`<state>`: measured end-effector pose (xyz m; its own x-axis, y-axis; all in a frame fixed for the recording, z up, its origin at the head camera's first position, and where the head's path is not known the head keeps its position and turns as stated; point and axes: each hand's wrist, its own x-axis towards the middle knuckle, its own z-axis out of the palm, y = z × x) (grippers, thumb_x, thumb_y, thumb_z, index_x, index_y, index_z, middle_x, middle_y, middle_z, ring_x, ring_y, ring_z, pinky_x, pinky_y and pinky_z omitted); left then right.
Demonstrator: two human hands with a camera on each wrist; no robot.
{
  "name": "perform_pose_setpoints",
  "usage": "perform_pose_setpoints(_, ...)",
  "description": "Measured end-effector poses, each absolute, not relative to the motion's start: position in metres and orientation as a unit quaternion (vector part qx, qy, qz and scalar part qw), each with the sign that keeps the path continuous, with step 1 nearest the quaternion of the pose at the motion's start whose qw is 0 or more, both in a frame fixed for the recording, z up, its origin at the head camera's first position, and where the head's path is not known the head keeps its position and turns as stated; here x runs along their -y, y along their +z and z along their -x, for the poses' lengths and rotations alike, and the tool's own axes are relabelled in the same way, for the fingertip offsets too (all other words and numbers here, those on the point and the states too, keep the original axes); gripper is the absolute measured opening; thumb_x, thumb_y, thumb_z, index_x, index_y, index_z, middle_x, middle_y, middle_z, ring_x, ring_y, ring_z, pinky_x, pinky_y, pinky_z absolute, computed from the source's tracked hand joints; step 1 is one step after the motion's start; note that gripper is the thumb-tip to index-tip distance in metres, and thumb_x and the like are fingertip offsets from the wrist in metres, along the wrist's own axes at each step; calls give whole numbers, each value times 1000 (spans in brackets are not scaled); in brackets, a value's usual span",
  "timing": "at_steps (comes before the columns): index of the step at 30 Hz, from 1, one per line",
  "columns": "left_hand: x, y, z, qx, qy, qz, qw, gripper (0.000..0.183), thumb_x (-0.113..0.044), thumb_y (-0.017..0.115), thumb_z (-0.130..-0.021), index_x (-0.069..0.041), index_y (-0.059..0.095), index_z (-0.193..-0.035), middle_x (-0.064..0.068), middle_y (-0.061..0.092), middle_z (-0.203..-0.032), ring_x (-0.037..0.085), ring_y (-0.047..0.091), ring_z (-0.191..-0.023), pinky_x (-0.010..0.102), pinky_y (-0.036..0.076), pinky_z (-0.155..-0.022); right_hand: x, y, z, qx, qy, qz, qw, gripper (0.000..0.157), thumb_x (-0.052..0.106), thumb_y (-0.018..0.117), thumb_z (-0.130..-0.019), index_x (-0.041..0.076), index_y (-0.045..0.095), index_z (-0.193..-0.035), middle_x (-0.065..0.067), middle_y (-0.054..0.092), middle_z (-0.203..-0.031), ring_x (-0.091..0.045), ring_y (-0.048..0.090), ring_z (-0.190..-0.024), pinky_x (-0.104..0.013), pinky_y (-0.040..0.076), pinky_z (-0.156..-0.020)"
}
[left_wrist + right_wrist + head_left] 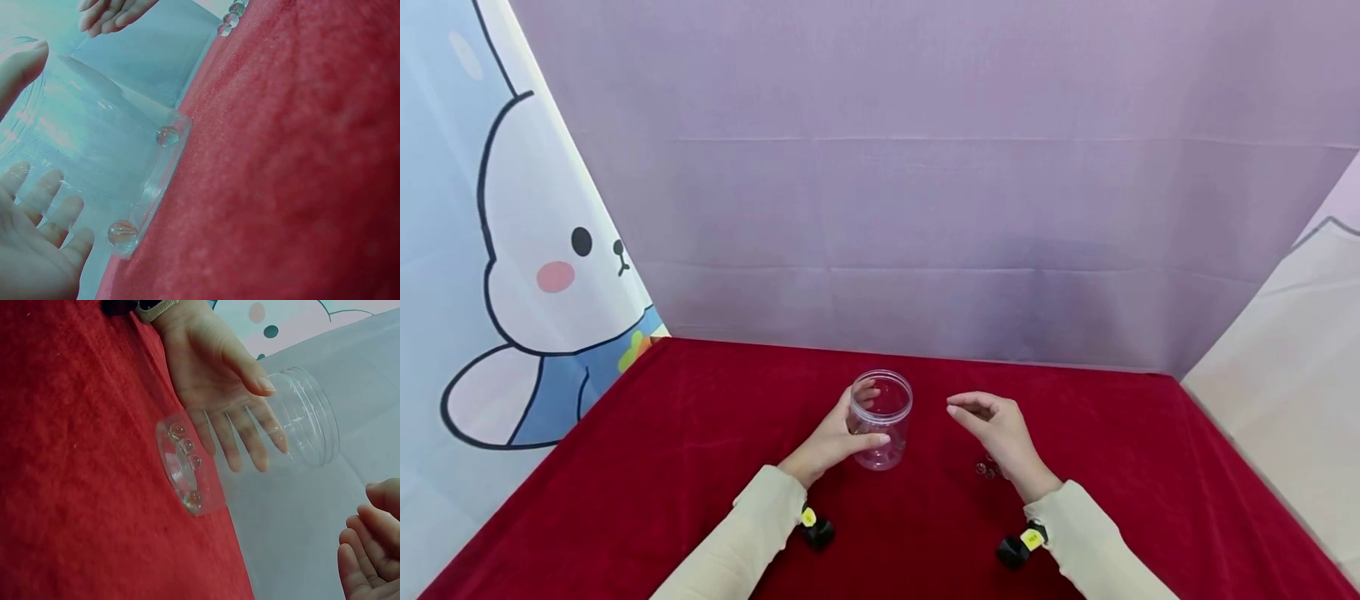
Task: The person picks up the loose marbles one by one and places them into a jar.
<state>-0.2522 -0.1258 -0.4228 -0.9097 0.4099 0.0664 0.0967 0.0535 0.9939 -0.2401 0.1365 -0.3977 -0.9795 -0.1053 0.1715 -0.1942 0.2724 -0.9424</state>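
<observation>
My left hand (829,440) grips a clear plastic jar (883,457) with no lid on its mouth, thumb on the near side and fingers round the far side. The jar stands upright on the red cloth. Several clear glass marbles (195,500) lie at its bottom, some with coloured streaks. To the jar's right, my right hand (1006,433) hovers above the cloth, its fingers bent and the thumb apart from them. I see nothing between them. Below and beside that hand sit several loose marbles (989,472), partly hidden by the wrist.
Red cloth (700,450) covers the table. A plain purple-grey curtain (925,208) hangs behind its far edge. On the left is a backdrop with a cartoon animal (550,250), and a pale one (1292,367) on the right.
</observation>
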Motion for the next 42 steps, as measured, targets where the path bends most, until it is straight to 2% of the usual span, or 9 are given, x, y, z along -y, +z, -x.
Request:
perform_pose_setpoints(2, 126, -430, 257, -716, 667, -176, 112, 83, -7, 70, -82, -22, 20, -147, 11, 27, -150, 31, 23, -139, 52, 25, -110, -140, -397, 240, 799, 592, -97, 40, 27, 21, 69, -86, 5, 69, -108, -9, 69, -99, -22, 62, -88, -29, 52, -73)
perform_pose_setpoints(7, 124, -442, 263, -719, 665, -176, 98, 82, -9, 71, -82, -27, 22, -145, 6, 31, -148, 29, 25, -138, 51, 27, -109, -150, -397, 237, 810, 578, -94, 42, 27, 23, 69, -86, 7, 69, -108, -10, 69, -100, -13, 63, -85, -28, 51, -73)
perform_pose_setpoints(11, 123, -441, 262, -718, 666, -180, 96, 82, -8, 71, -82, -27, 22, -145, 7, 31, -148, 30, 26, -138, 50, 27, -110, -157, -396, 233, 812, 574, -93, 48, 29, 22, 70, -86, 5, 69, -109, -10, 69, -101, -12, 64, -88, -27, 52, -77)
perform_pose_setpoints(16, 121, -439, 262, -717, 665, -186, 95, 83, -7, 70, -82, -23, 20, -147, 9, 29, -149, 30, 24, -139, 50, 26, -110, -166, -395, 229, 810, 577, -90, 58, 32, 21, 69, -86, 1, 67, -111, -11, 68, -102, -15, 64, -88, -26, 52, -73)
perform_pose_setpoints(22, 121, -439, 263, -716, 667, -186, 95, 84, -6, 70, -82, -21, 20, -148, 11, 29, -149, 31, 24, -139, 50, 28, -109, -178, -396, 225, 814, 570, -90, 68, 33, 22, 69, -87, 0, 67, -111, -10, 69, -101, -8, 64, -88, -22, 51, -75)
perform_pose_setpoints(27, 122, -441, 263, -717, 662, -194, 95, 84, -8, 70, -83, -18, 18, -148, 12, 29, -149, 34, 25, -138, 51, 28, -109, -189, -398, 220, 815, 569, -89, 70, 34, 23, 68, -87, -1, 66, -112, -8, 69, -99, -7, 64, -87, -25, 53, -76)
perform_pose_setpoints(34, 121, -439, 262, -717, 664, -188, 98, 84, -6, 69, -83, -19, 18, -148, 10, 29, -150, 31, 24, -139, 51, 27, -110, -204, -398, 213, 819, 563, -76, 82, 33, 21, 67, -88, 0, 65, -113, -6, 69, -99, -7, 63, -86, -23, 52, -75)
perform_pose_setpoints(39, 121, -439, 260, -715, 667, -186, 98, 83, -6, 70, -82, -21, 20, -148, 9, 29, -149, 31, 25, -139, 51, 28, -109, -209, -398, 208, 822, 559, -62, 84, 34, 22, 67, -88, -1, 65, -113, 5, 69, -94, -8, 63, -87, -22, 51, -74)
perform_pose_setpoints(42, 121, -439, 260, -714, 668, -184, 99, 83, -7, 70, -82, -23, 21, -147, 9, 30, -149, 31, 25, -138, 51, 28, -109, -211, -397, 204, 824, 558, -56, 80, 36, 23, 67, -88, -3, 65, -113, 5, 70, -94, -8, 63, -88, -21, 51, -74)
